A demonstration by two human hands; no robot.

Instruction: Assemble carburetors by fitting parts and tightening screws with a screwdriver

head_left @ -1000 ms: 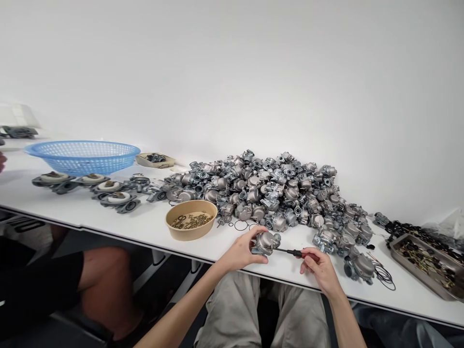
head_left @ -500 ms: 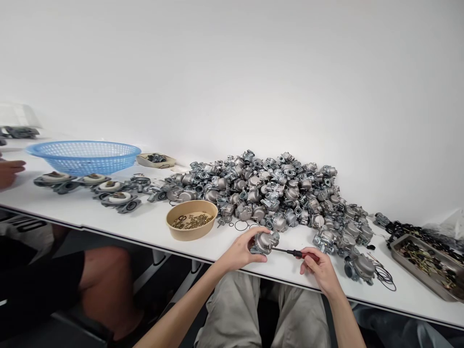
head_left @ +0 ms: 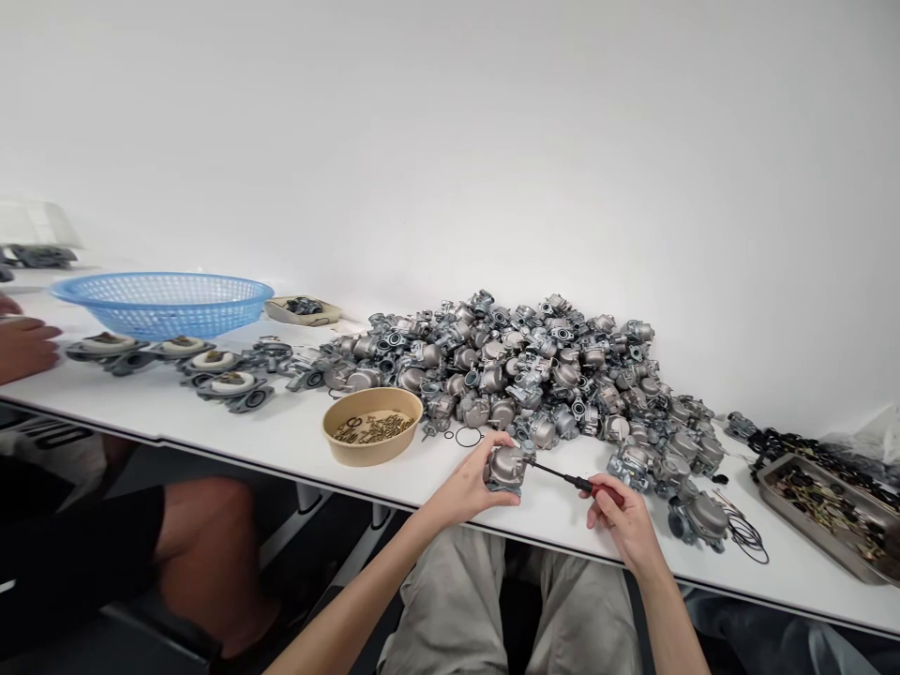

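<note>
- Two bare hands are at work over the white table (head_left: pixel 295 436), as the head view shows, close to its front edge.
- The left hand (head_left: pixel 472 485) is clamped on a rounded metal part (head_left: pixel 506 466), thumb below and fingers over the top; from here I can't tell whether the part also rests on the tabletop.
- The right hand (head_left: pixel 622 516) is closed around the red handle of a screwdriver (head_left: pixel 575 481), whose thin black shaft slants up to the left, its tip at the right side of the metal part.
- Just behind the left hand, a thin black ring (head_left: pixel 457 437) lies flat.
- Beyond both hands spreads a big heap of similar metal pieces (head_left: pixel 506 370).
- To the left of the left hand stands a brown tub (head_left: pixel 362 455) holding small brass-coloured bits (head_left: pixel 383 427).
- Farther left, several pieces topped with white rings (head_left: pixel 232 382) sit in front of a blue mesh basket (head_left: pixel 161 323).
- At the far left, a co-worker's hand (head_left: pixel 28 349) is over the table, its grip too hidden to tell.
- At the far right, a metal tray (head_left: pixel 802 532) full of small parts lies beside a black tangle (head_left: pixel 794 441).
</note>
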